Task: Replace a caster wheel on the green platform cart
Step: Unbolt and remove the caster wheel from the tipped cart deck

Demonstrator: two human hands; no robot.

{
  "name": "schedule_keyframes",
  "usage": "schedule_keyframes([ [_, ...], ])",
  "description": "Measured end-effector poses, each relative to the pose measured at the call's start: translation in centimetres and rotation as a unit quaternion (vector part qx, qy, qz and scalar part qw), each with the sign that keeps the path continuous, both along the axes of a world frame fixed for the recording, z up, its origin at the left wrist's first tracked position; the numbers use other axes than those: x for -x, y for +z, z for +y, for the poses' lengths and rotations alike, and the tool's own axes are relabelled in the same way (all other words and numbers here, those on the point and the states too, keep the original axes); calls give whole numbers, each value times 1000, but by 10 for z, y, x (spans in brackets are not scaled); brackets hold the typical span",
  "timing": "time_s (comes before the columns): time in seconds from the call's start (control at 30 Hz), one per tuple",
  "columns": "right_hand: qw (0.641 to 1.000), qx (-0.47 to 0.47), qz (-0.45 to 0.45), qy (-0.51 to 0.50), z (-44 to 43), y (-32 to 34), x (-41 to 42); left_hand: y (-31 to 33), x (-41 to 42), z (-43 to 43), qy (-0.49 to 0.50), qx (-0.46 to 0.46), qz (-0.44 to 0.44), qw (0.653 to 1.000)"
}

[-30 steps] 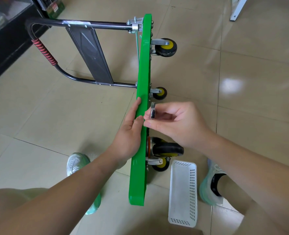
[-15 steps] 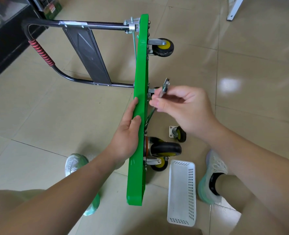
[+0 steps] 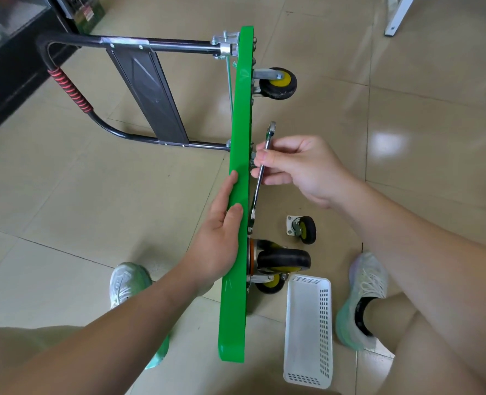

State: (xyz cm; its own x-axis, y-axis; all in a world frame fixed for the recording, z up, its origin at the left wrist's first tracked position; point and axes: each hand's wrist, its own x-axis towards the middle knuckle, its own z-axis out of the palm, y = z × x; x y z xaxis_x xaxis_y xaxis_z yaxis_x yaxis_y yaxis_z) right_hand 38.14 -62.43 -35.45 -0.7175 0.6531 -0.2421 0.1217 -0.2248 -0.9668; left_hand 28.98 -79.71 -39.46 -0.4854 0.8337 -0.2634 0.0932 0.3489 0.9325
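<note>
The green platform cart (image 3: 237, 309) stands on its side edge, wheels facing right. My left hand (image 3: 220, 223) rests on its top edge, thumb and fingers wrapped over the deck. My right hand (image 3: 298, 166) pinches a metal wrench (image 3: 261, 172) close against the underside, its lower end near a bolt above the big black caster (image 3: 283, 259). A yellow-hubbed wheel (image 3: 277, 82) sits at the far end, another (image 3: 270, 285) peeks out below the big caster. A small loose caster (image 3: 303, 230) with its mounting plate lies on the floor.
A white perforated basket (image 3: 307, 332) lies on the tiles by my right foot (image 3: 361, 300). My left foot (image 3: 129, 283) is left of the deck. The folded black handle (image 3: 70, 89) with red grip stretches left. A dark cabinet (image 3: 5, 52) stands at top left.
My right hand rose from near the big caster to mid-deck, uncovering the loose caster on the floor; the wrench now shows full length along the underside. My left hand stayed put.
</note>
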Motion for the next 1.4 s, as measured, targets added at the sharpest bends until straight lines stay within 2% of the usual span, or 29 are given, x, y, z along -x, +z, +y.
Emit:
schedule_keyframes([
  [0.4,995,98,-26,-22,6,-21,8,4,-1,2,-6,11,-5,1000],
  [0.8,997,69,-22,-26,-1,-17,9,0,0,1,0,5,2,1000],
  [1.07,999,-26,1,-48,-25,1,-14,1,0,1,-10,7,13,1000],
  [1.4,981,-174,88,2,-78,4,-54,-3,0,2,9,-16,-3,1000],
])
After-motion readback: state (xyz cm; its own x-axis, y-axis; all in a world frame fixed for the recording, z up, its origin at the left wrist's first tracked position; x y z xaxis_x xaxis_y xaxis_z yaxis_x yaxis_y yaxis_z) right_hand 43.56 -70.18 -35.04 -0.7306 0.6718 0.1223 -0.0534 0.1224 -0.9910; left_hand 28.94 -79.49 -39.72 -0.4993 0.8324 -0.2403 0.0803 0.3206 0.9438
